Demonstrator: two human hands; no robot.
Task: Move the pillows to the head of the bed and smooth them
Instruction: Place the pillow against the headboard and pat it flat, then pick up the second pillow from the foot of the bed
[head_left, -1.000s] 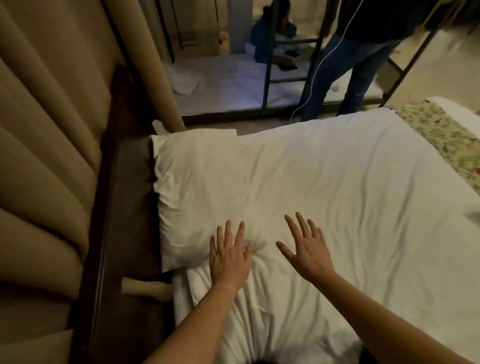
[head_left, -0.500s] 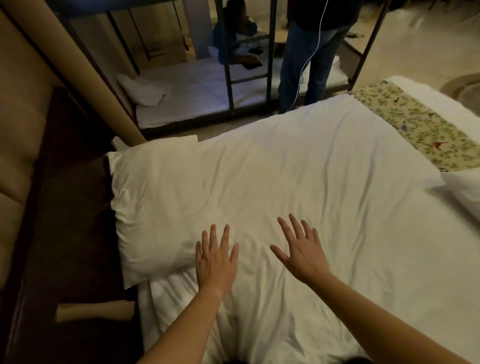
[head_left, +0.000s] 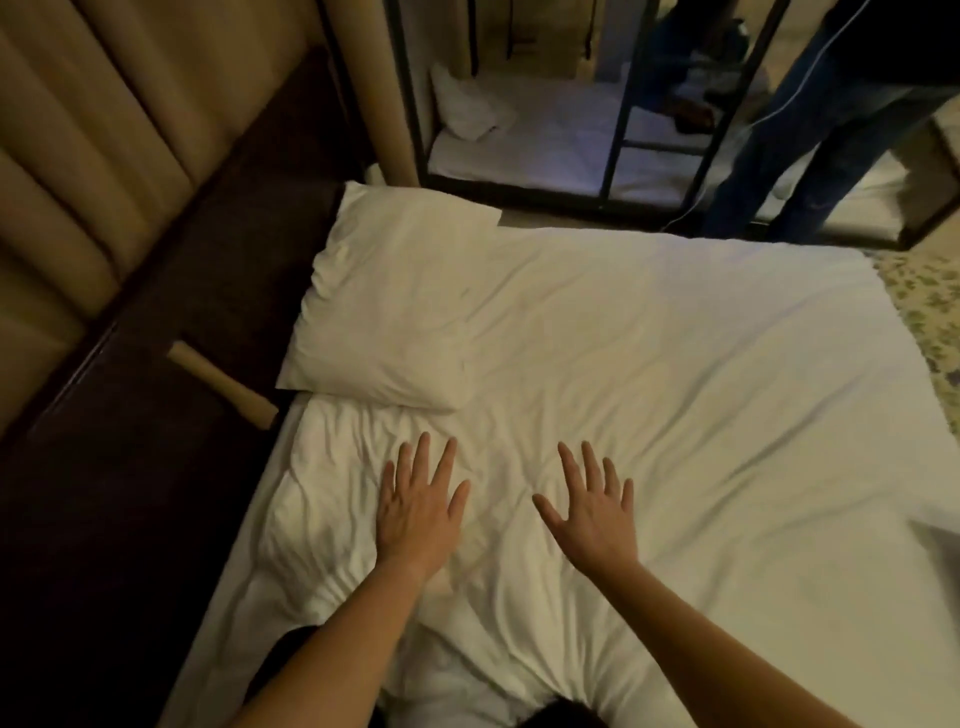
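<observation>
While the bed (head_left: 727, 415) carries a white duvet (head_left: 649, 374) across most of the frame, only one pillow (head_left: 389, 312) shows, lying at the head end beside the dark headboard ledge (head_left: 156, 415). Its near edge overlaps rumpled duvet. Left hand (head_left: 418, 512) lies flat and splayed on the creases, gripping nothing; right hand (head_left: 592, 512) is open too, fingers spread, contact with the cloth unclear. Risk: a sweep toward the pillow likely bunches fabric under it and tilts it. A second pillow is not in view; it may get overlooked.
</observation>
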